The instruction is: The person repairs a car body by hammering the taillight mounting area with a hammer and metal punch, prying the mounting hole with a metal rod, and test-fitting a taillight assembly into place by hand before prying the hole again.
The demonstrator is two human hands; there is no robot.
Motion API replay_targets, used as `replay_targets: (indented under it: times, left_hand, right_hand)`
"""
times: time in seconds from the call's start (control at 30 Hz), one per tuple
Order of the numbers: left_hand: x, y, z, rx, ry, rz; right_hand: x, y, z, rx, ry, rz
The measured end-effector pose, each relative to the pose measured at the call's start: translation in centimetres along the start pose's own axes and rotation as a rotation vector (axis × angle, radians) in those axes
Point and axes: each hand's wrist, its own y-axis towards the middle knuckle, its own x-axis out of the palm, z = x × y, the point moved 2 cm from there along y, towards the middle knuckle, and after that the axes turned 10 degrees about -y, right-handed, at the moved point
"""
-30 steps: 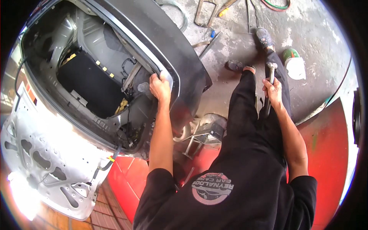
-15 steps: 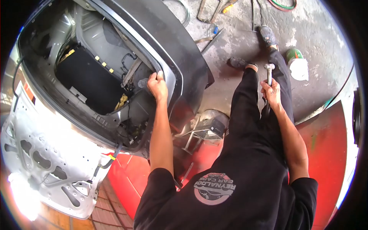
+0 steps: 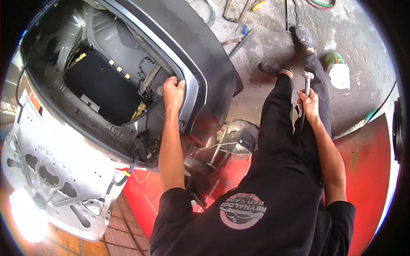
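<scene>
Head view shows me the left hand [image 3: 172, 94] beside the rim [image 3: 191, 91] of the trunk [image 3: 102, 27], its fingers bent inward; whether they grasp the rim or some small thing, I cannot tell. The right hand [image 3: 310, 104] has its fingers wrapped firmly around the handle of the hammer [image 3: 307, 79], which points away from the body, above the right leg [image 3: 317, 70] and well apart from the rim.

From my distance, I judge the left fingers are the most exposed: a blow on the rim with poor aim could crush them. A stray blow could also damage the wires [image 3: 142, 64] inside the trunk. If the grip on the handle became loose, the hammer could fall on the leg or the shoe [image 3: 304, 37]. Also, a careless step could catch the rod [image 3: 287, 19] or the green can [image 3: 333, 58] near the feet, and balance would suffer.
</scene>
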Motion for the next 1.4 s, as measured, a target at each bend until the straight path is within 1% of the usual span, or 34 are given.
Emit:
replay_targets:
  times: [0.07, 0.1, 0.2, 0.23, 0.27, 0.33, 0.37, 0.47, 0.5, 0.6, 0.7, 0.8, 0.83, 0.87, 0.93, 0.97, 1.0, 1.07, 1.13, 1.17, 1.2, 1.27, 1.3, 1.33, 1.4]
  left_hand:
    - [0.1, 0.0, -1.7, 0.015, 0.104, 0.0]
    - [0.3, 0.4, -1.4, 0.031, 0.152, 0.0]
    - [0.4, -0.1, -0.8, -0.092, -0.022, 0.03]
    - [0.5, 0.1, -2.4, -0.104, -0.123, 0.014]
    - [0.5, -0.1, -3.4, -0.085, -0.111, 0.033]
    - [0.5, 0.0, -3.2, -0.034, -0.097, 0.071]
    - [0.5, 0.0, -3.0, 0.023, -0.05, 0.085]
    - [1.0, 0.8, -4.5, -0.091, -0.018, 0.062]
    - [1.0, 0.7, -4.0, -0.102, -0.044, 0.076]
    - [1.2, -0.2, -4.7, 0.031, -0.217, 0.136]
    - [1.9, 1.0, -7.1, -0.032, -0.303, 0.123]
    - [1.1, 0.0, -3.2, 0.016, 0.004, 0.116]
    - [0.9, 0.1, -3.0, -0.027, -0.015, 0.092]
    - [0.3, 0.5, -2.7, -0.024, 0.122, 0.001]
    - [-0.5, 1.5, -1.7, -0.101, 0.061, -0.077]
    - [-0.5, 2.4, -3.5, -0.044, 0.002, -0.122]
    - [-1.0, 3.0, -2.3, 0.118, 0.096, -0.175]
    - [-0.5, 3.7, -1.3, 0.118, 0.174, -0.132]
    - [0.2, 3.6, -1.5, 0.153, 0.213, -0.035]
    - [0.3, 3.4, -1.7, 0.093, 0.273, -0.03]
    - [0.2, 3.4, -1.7, 0.142, 0.253, -0.009]
    - [-0.4, 4.1, -2.8, -0.155, -0.035, -0.207]
    - [-1.0, 3.7, -2.8, -0.218, -0.126, -0.247]
    - [-1.4, 3.5, -2.7, -0.221, -0.01, -0.303]
    - [-2.1, 1.6, -2.7, 0.18, 0.253, -0.355]
  right_hand:
    - [0.0, -0.6, -0.1, -0.003, 0.014, 0.015]
    - [-0.1, -0.6, -0.1, 0.004, 0.021, 0.035]
    - [-0.4, -0.4, -0.7, -0.012, 0.062, 0.064]
    - [-0.3, -0.4, -0.9, -0.023, 0.08, 0.063]
    - [-0.1, -0.4, -1.0, -0.022, 0.071, 0.054]
    - [0.2, 0.3, -1.6, -0.03, 0.053, 0.047]
    - [0.4, 0.6, -1.2, -0.039, 0.045, 0.016]
    - [0.5, 0.5, -1.0, -0.02, 0.011, 0.01]
    - [0.6, 0.2, -1.5, 0.001, 0.011, 0.012]
    - [0.3, 0.4, -1.2, -0.037, 0.034, 0.005]
    - [0.1, 1.2, -1.4, 0.004, 0.014, 0.046]
    - [0.6, 0.6, -1.7, -0.024, 0.012, 0.018]
    - [0.8, 0.3, -1.6, 0.0, 0.002, 0.002]
    - [0.8, 0.6, -1.6, 0.007, -0.004, 0.0]
    - [0.4, 0.8, -1.9, -0.028, -0.009, -0.032]
    - [0.2, 1.0, -1.5, -0.049, 0.007, -0.011]
    - [0.0, 0.8, -1.8, -0.038, 0.03, 0.009]
    - [-0.3, 1.3, -1.0, -0.025, 0.084, 0.049]
    - [0.3, 1.5, -1.4, -0.014, 0.08, 0.065]
    - [0.6, 1.8, -0.7, 0.009, 0.073, 0.064]
    - [0.9, 1.6, 0.1, 0.039, 0.063, 0.064]
    - [1.6, 1.1, -0.1, -0.02, -0.008, 0.03]
    - [1.8, 0.5, -0.3, -0.034, 0.013, 0.022]
    - [1.9, 0.2, -0.8, -0.052, 0.037, 0.018]
    - [1.3, -0.2, -1.6, -0.085, 0.064, 0.023]
